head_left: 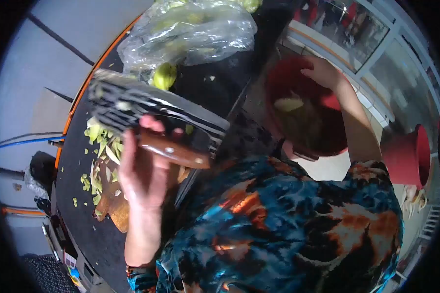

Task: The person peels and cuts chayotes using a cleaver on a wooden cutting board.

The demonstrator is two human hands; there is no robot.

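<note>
My left hand (144, 178) is closed around the brown, riveted wooden handle of a broad-bladed knife (176, 150), raised above the dark table. Its wide metal blade looks striped and slightly blurred. Under and beside it lie chopped pale-green vegetable pieces (97, 185), some on a wooden cutting board (120, 215) that my hand and the knife partly cover. Farther back sits a whole green chayote (165, 76). My right hand (322, 73) reaches over a red bucket (274, 115), fingers apart with nothing visible in them. Inside the bucket is a pale-green piece (288, 103).
A clear plastic bag (200, 39) with green vegetables rests at the back of the dark table (83, 234). A second red bucket (408, 158) stands at the right. Beyond is a glazed metal frame (376, 49). Dark items and cords line the left wall.
</note>
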